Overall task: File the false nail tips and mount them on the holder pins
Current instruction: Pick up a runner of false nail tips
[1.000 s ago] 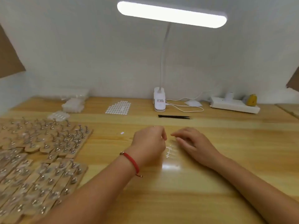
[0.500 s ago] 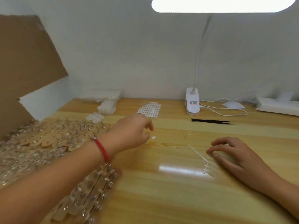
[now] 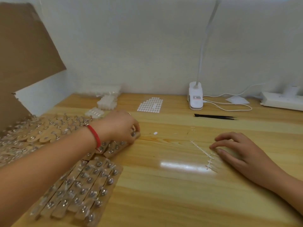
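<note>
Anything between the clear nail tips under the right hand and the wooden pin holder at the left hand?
Only a small white oval pad lies flat on the light wooden table between the clear plastic nail tip strip and the wooden pin holder strip the left hand grips.

On my feed the left hand (image 3: pixel 121 126) covers the end of one holder strip (image 3: pixel 136 136); its fingertips are tucked out of sight, so I cannot tell whether they grip the wood or a pin; the far holder strips (image 3: pixel 19 141) smear into blur, pins uncountable; the clear nail tip strip (image 3: pixel 205 153) is too faint to count, partly under the right hand (image 3: pixel 237 151); a white speck (image 3: pixel 155 133) is too small to identify; the lamp (image 3: pixel 196 97) loses its head at the top edge; the power strip (image 3: pixel 282 102) runs off the right edge.
</note>
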### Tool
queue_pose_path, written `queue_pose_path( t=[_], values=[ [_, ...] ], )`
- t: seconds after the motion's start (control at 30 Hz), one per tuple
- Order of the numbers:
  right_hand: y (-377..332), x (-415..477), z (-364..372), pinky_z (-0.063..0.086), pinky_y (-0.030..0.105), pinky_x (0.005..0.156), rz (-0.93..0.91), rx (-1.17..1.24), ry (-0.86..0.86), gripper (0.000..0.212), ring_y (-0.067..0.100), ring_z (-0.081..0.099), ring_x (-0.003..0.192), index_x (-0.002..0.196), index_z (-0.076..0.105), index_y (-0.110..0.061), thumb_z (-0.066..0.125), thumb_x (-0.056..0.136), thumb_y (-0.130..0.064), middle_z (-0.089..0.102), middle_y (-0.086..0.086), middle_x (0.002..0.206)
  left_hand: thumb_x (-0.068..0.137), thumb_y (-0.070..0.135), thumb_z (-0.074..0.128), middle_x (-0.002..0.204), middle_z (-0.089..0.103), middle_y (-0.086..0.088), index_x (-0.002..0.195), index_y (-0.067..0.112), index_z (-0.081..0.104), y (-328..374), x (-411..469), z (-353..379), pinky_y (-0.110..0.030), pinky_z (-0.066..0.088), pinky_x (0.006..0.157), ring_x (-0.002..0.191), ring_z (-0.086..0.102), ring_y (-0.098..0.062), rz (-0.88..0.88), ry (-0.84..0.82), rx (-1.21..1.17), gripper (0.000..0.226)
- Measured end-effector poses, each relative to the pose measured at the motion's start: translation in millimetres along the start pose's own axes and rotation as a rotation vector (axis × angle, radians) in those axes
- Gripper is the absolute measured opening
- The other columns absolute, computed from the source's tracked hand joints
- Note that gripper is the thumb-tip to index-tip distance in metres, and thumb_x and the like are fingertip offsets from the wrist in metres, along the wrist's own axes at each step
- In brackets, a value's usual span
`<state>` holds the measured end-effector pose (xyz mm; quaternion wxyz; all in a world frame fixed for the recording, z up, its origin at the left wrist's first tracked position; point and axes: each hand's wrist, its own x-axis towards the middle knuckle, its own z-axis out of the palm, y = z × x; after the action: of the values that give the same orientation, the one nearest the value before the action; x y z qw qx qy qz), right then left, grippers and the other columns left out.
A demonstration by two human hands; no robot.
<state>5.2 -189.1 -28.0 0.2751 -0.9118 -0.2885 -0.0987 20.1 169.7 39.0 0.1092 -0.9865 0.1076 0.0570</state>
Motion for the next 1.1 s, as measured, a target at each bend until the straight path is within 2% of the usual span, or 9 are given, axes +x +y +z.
queue_pose_path(
  t=[0.1,0.17,0.4,0.6,0.77,0.87,0.93,1.0,1.1],
  values=[
    [1.2,-0.1,0.2,0.039,0.029,0.093,-0.002,-0.006,0.001,0.021,0.010,0.053,0.107,0.102,0.073,-0.030,0.056,0.090,-0.029,0.059,-0.010,0.109,0.077,0.035,0.069,0.091,0.061,0.023,0.112,0.045,0.058,24.8,-5.9,-6.7,-0.017,0.036,0.073,0.083,0.051,0.002,0.102,-0.042,-0.128,0.037],
    [2.7,0.6,0.8,0.039,0.029,0.094,0.000,-0.010,0.000,0.018,0.010,0.052,0.108,0.103,0.073,-0.029,0.062,0.091,-0.022,0.058,-0.010,0.110,0.078,0.029,0.068,0.091,0.057,0.022,0.115,0.045,0.052,44.6,-14.9,-10.8,-0.017,0.040,0.063,0.079,0.051,0.003,0.163,-0.051,-0.235,0.043],
    [3.7,1.3,0.8,0.040,0.031,0.096,-0.001,-0.015,0.007,0.017,0.012,0.052,0.107,0.103,0.074,-0.026,0.065,0.091,-0.019,0.059,-0.006,0.110,0.085,0.037,0.058,0.104,0.060,0.017,0.116,0.044,0.029,139.9,-54.4,-24.9,-0.025,0.043,0.066,0.082,0.054,-0.004,0.501,-0.017,-0.439,0.043],
    [3.0,1.8,-2.4,0.037,0.028,0.097,0.015,0.027,-0.038,0.016,0.017,0.051,0.110,0.102,0.074,-0.020,0.066,0.090,-0.013,0.059,-0.002,0.112,0.086,0.017,0.060,0.103,0.063,0.001,0.120,0.021,0.033,207.7,-50.6,-27.8,-0.040,0.050,0.069,0.082,0.057,-0.023,0.616,0.138,-0.419,0.044],
    [-0.3,2.3,-2.7,0.034,0.025,0.097,0.039,0.046,-0.015,0.014,0.018,0.051,0.111,0.097,0.074,-0.015,0.065,0.089,-0.006,0.061,0.002,0.112,0.086,0.016,0.060,0.097,0.062,-0.004,0.120,0.016,0.035,231.2,-52.2,-27.6,-0.040,0.050,0.062,0.073,0.056,-0.027,0.703,0.228,-0.366,0.042],
    [0.7,1.6,-5.1,0.037,0.029,0.098,0.033,0.052,-0.034,0.014,0.019,0.052,0.110,0.094,0.072,-0.013,0.066,0.086,-0.003,0.061,0.002,0.112,0.083,0.037,0.065,0.104,0.061,0.004,0.119,0.022,0.037,223.9,-54.1,-27.2,-0.040,0.050,0.073,0.084,0.057,-0.020,0.680,0.228,-0.470,0.048],
    [0.7,0.8,-7.1,0.040,0.031,0.096,0.045,0.089,-0.045,0.016,0.018,0.053,0.110,0.096,0.070,-0.013,0.067,0.085,-0.003,0.061,0.002,0.114,0.080,0.048,0.065,0.106,0.061,0.016,0.118,0.032,0.039,209.3,-53.8,-31.8,-0.035,0.050,0.080,0.092,0.057,-0.006,0.583,0.235,-0.666,0.048],
    [-0.1,0.5,-9.5,0.042,0.030,0.095,0.102,0.162,-0.053,0.013,0.015,0.054,0.111,0.098,0.068,-0.015,0.066,0.087,-0.009,0.061,-0.001,0.118,0.079,0.046,0.066,0.100,0.064,0.020,0.113,0.040,0.046,192.5,-50.7,-37.5,-0.025,0.052,0.078,0.092,0.059,0.003,0.468,0.253,-0.976,0.041],
    [3.1,2.9,-20.1,0.047,0.028,0.095,0.221,0.338,-0.097,0.009,0.012,0.061,0.104,0.094,0.071,-0.014,0.065,0.089,-0.009,0.066,0.000,0.112,0.078,0.033,0.069,0.093,0.070,0.011,0.105,0.032,0.057,170.2,-39.9,-38.0,-0.019,0.055,0.071,0.085,0.066,-0.002,0.292,0.291,-1.408,0.030]
  ],
)
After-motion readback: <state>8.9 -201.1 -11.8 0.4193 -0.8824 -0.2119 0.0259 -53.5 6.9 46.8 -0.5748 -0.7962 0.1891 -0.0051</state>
